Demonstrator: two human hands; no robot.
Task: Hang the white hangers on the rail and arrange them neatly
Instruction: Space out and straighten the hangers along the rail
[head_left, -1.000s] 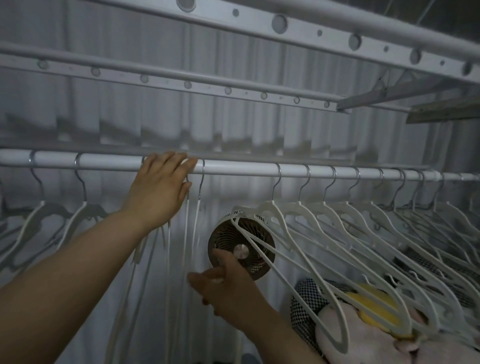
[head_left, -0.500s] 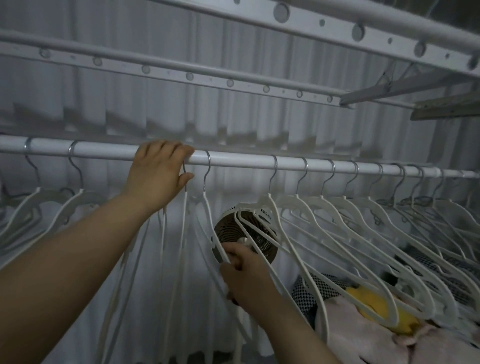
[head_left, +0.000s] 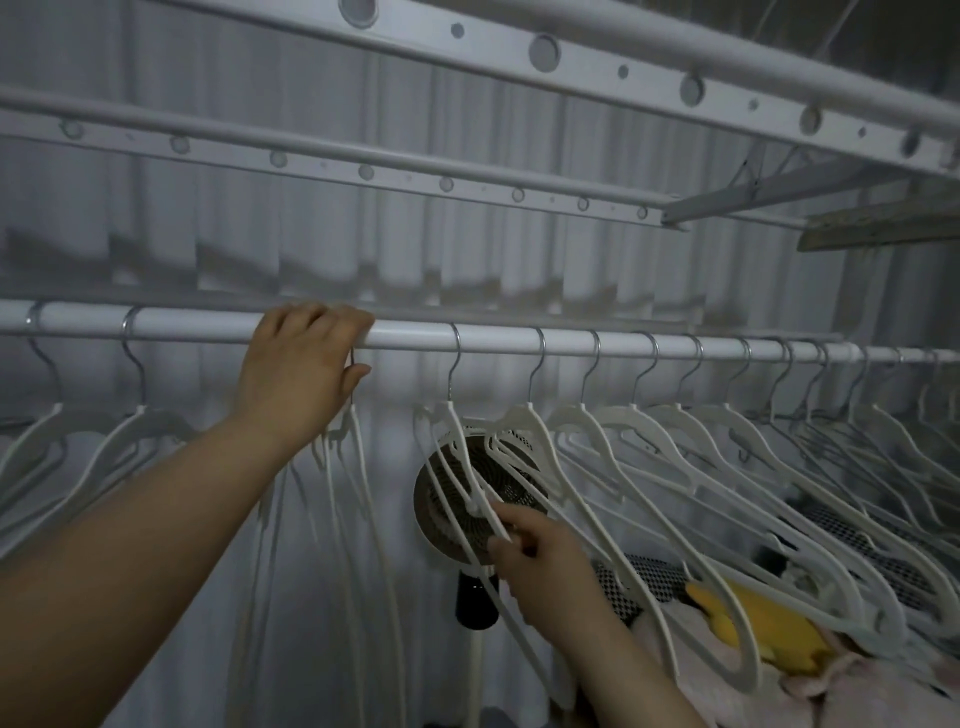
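A white rail (head_left: 493, 340) runs across the view with several white hangers on it. My left hand (head_left: 296, 369) rests over the rail, its fingers curled on top, covering the hooks of a tight bunch of hangers (head_left: 353, 499) that hang edge-on below it. My right hand (head_left: 540, 558) is lower down, pinching the lower arm of one white hanger (head_left: 467, 467) whose hook sits on the rail just right of my left hand. Further right, a row of hangers (head_left: 727, 467) hangs evenly spaced. Two more hangers (head_left: 104, 441) hang at the left.
A small round fan (head_left: 457, 519) on a dark stem stands behind the held hanger. Below right lie a checked cloth (head_left: 649, 577), a yellow item (head_left: 753, 618) and pink fabric (head_left: 831, 691). Drilled metal bars (head_left: 571, 62) run overhead. A pleated white curtain (head_left: 467, 249) forms the back.
My right hand rose from below the fan, took hold of one hanger and drew it to the right, away from the bunch. My left hand stayed on the rail.
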